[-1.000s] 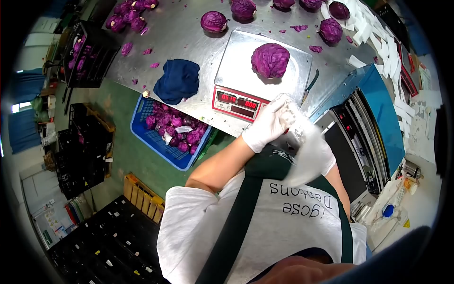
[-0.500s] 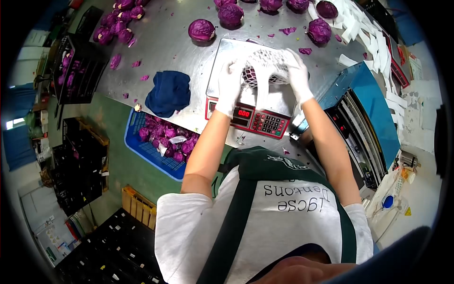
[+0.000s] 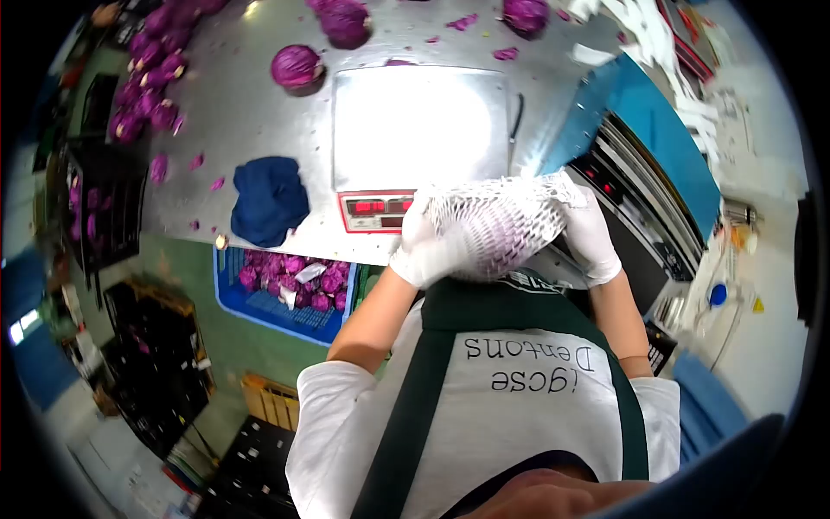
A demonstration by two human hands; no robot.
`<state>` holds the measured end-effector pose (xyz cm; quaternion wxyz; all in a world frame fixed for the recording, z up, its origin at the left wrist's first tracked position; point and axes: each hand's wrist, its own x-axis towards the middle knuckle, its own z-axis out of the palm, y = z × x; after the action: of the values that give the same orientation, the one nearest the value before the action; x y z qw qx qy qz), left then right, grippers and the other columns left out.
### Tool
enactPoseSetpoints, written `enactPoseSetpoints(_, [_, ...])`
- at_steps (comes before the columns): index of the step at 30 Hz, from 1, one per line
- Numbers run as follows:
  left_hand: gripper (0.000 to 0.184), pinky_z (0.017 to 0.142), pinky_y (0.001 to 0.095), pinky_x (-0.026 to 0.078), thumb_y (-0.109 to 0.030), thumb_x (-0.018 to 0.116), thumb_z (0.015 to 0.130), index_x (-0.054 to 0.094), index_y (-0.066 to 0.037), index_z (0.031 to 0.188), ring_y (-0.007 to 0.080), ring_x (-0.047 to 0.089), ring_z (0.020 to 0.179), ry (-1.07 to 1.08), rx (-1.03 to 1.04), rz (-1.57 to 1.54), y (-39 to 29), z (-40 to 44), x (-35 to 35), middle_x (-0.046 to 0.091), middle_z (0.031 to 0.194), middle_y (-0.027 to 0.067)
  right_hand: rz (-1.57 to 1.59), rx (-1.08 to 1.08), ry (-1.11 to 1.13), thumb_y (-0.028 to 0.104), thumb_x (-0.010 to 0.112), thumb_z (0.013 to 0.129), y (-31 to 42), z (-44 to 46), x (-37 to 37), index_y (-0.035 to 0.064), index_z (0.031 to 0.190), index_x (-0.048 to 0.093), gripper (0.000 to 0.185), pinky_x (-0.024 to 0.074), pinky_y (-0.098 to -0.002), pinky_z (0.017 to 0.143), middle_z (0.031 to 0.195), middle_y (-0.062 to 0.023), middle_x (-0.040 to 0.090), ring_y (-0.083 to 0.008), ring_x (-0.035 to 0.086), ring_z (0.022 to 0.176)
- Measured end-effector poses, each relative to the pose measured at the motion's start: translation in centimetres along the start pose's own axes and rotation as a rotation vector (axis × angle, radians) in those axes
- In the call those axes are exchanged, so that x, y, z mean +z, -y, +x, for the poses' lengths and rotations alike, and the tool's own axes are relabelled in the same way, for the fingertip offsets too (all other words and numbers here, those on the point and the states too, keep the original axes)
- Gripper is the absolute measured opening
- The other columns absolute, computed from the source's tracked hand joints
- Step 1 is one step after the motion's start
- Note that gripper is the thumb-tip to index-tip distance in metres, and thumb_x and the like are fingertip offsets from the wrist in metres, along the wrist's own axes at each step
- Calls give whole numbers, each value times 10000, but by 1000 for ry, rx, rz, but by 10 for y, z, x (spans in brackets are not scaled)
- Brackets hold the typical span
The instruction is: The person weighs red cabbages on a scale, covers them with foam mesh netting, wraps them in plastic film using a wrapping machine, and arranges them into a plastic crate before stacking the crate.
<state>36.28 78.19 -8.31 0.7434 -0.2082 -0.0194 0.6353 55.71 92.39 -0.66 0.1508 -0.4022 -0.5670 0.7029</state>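
A purple cabbage inside a white foam net (image 3: 500,223) is held close to the apron, just in front of the scale. My left hand (image 3: 430,245), gloved in white and slightly blurred, wraps round the cabbage's left side. My right hand (image 3: 590,232), also gloved, grips the net's gathered end on the right. Behind them, the scale (image 3: 415,130) has a bare, brightly lit plate and a red panel with lit digits, partly covered by my left hand.
A dark blue cloth (image 3: 270,201) lies left of the scale. Below the table edge is a blue crate (image 3: 226,285) of cabbages. More cabbages (image 3: 296,67) rest on the metal table (image 3: 233,104). A blue-sided machine (image 3: 664,130) stands right, beside white net strips (image 3: 644,35).
The cabbage, seen bare on the scale at first, is now in the net and off the plate. Both hands have drawn back toward the body with it, and the view has shifted.
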Motion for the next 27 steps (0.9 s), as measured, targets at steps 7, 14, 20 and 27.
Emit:
enactPoseSetpoints(7, [447, 966, 404, 462, -249, 432, 916, 546, 129, 1124, 319, 615, 1031, 177, 191, 473, 56, 55, 46, 626, 1111, 245, 790, 283, -87, 342, 460, 993, -71, -61, -33, 14, 1412, 381, 538, 383, -351, 1063, 1369, -118, 502, -225, 498, 1241])
enactPoseSetpoints(14, [518, 1027, 356, 372, -208, 595, 915, 407, -13, 1357, 210, 492, 1206, -40, 393, 1332, 178, 155, 92, 519, 1297, 135, 1175, -240, -16, 446, 338, 976, -27, -112, -118, 40, 1443, 317, 619, 323, -400, 1113, 1420, -135, 439, -252, 444, 1293])
enactPoseSetpoints(20, [563, 1055, 340, 352, -193, 554, 945, 322, -6, 1423, 207, 469, 1231, 205, 314, 1470, 270, 267, 83, 476, 1351, 126, 387, -499, -606, 482, 341, 1015, -8, -73, -263, -3, 1413, 356, 628, 336, -320, 1074, 1377, -121, 469, -210, 469, 1242])
enactPoseSetpoints(27, [730, 972, 337, 424, -307, 730, 829, 388, 44, 1370, 216, 515, 1147, 178, 361, 1989, 266, 388, 47, 504, 1278, 184, -479, -417, -725, 537, 432, 960, -50, -20, -384, -27, 1327, 467, 673, 362, -400, 1036, 1305, -257, 519, -358, 469, 1239])
